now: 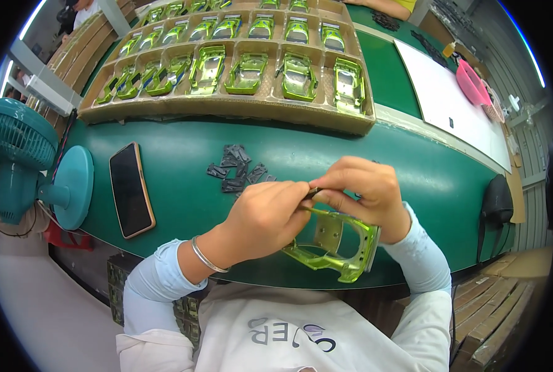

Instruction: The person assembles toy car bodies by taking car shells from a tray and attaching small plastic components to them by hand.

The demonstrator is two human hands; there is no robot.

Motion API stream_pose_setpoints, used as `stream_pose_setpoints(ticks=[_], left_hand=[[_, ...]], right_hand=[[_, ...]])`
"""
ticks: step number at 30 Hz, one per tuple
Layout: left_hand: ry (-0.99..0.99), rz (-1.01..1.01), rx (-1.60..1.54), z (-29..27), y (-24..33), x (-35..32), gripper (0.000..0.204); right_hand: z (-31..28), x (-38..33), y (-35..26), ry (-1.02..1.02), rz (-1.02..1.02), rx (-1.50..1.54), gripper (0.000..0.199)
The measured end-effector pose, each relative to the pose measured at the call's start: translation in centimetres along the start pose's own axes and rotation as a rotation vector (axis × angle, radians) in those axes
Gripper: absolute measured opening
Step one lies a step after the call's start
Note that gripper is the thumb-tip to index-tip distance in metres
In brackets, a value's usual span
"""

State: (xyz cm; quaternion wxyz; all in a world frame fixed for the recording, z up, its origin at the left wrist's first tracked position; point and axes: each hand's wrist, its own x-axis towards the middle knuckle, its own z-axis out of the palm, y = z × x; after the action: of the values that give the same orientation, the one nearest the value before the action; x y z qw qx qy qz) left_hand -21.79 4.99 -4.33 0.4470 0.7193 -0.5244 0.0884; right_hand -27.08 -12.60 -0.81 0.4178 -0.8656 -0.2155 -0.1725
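Note:
A bright green toy car body shell (326, 248) hangs below my fingers, tilted, with its hollow inside showing. My left hand (261, 217) is closed on the shell's upper edge. My right hand (360, 189) pinches a small dark plastic part (313, 193) against that same edge, and the fingertips of both hands meet there. How far the dark part sits in the shell is hidden by my fingers. Just beyond my left hand, a loose pile of small dark grey plastic parts (236, 167) lies on the green tabletop (183, 139).
A divided cardboard tray (227, 108) with many green car shells stands across the back. At left are a phone (132, 189) and a teal fan (19, 149). To the right lie a white board (444, 105), a pink basket (473, 84) and a black bag (497, 201). Another person's arm (391, 7) shows at the far edge.

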Motion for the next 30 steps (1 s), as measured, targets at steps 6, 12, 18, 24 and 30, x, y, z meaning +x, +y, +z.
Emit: stream_pose_setpoints(ticks=[6,12,18,24,30], left_hand=[[-0.027,-0.162,-0.221,-0.9,-0.5,0.9,0.025],[-0.19,-0.176,-0.362,-2.1,-0.5,1.2,0.025],[-0.245,-0.153,-0.213,-2.0,-0.7,1.2,0.026],[-0.277,-0.168,-0.188,-1.7,-0.9,1.0,0.019],[-0.319,-0.069,-0.134,-1.8,-1.3,0.7,0.022]], right_hand=[[-0.7,0.1,0.4,0.063,-0.031,-0.032,0.016],[-2.6,0.3,0.7,-0.113,-0.074,-0.014,0.019],[-2.0,0.1,0.8,-0.307,-0.14,-0.182,0.022],[-1.4,-0.3,0.3,-0.332,-0.184,-0.368,0.015],[-0.2,-0.9,0.6,-0.352,-0.156,-0.322,0.009]])
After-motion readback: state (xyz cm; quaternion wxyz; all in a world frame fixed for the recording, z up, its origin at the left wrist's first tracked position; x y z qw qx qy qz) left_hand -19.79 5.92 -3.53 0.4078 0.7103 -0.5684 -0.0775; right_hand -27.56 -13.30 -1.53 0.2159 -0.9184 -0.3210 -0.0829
